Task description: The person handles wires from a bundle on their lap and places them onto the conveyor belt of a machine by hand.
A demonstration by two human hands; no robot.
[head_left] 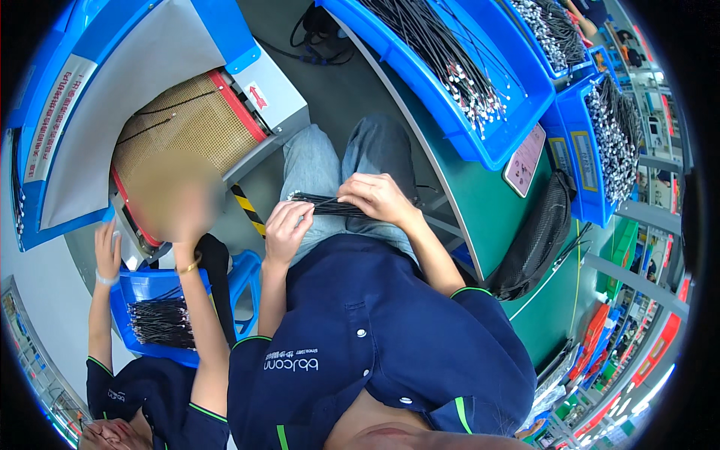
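Observation:
Over my lap I hold a short bundle of thin black cables (327, 203) crosswise, with small pale tips showing at its left end. My left hand (286, 227) is closed round the left part of the bundle. Toward the other end, my right hand (379, 199) pinches the cables between thumb and fingers. The far end of the bundle is hidden by my right hand.
At the right, a green table (480, 214) carries a blue bin (472, 146) of cables, a phone-like device (524, 160) and a black mesh pouch (534, 244). More blue bins (583, 161) stand beyond. At left, a co-worker sits by a mesh conveyor (191, 127) and a blue cable bin (127, 281).

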